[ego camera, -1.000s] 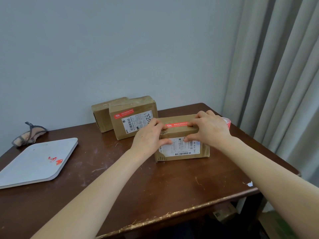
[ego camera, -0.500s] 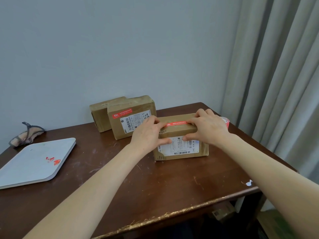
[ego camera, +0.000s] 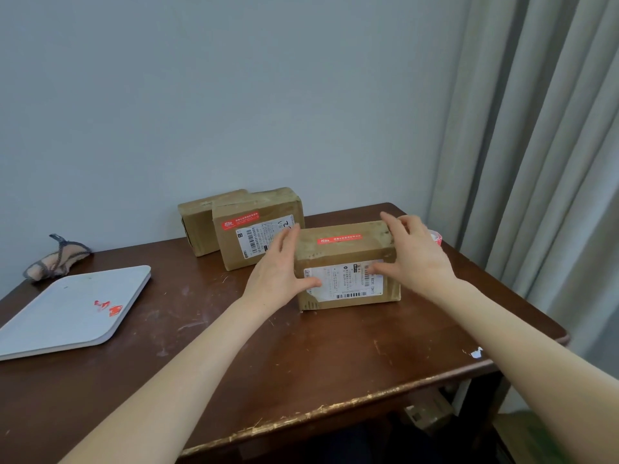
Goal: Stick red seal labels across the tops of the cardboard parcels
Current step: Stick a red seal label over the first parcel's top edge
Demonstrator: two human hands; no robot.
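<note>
Flanking parcel (ego camera: 346, 266), front centre of table (ego camera: 335, 349): two hands, nothing gripped.
- Left hand (ego camera: 279, 269): fingers straight along the parcel's left end, thumb laid on its front face.
- Right hand (ego camera: 413, 254): fingers spread and loosely bent at the right end, thumb toward the front face. Contact with the card cannot be told.
- Label (ego camera: 340, 239): red strip lying flat along the parcel's top, clear of both hands.
- Second parcel (ego camera: 258, 236): behind left, red strip already on it.
- Third parcel (ego camera: 196, 226): behind the second, no strip visible from here.
- Roll (ego camera: 435, 237): red and white, mostly hidden behind the right hand.

Step, as judged: this parcel's seal looks placed, with the hands set to shift the parcel or leave it. The next move likely calls for a fresh strip from the roll and the third parcel brought forward.
</note>
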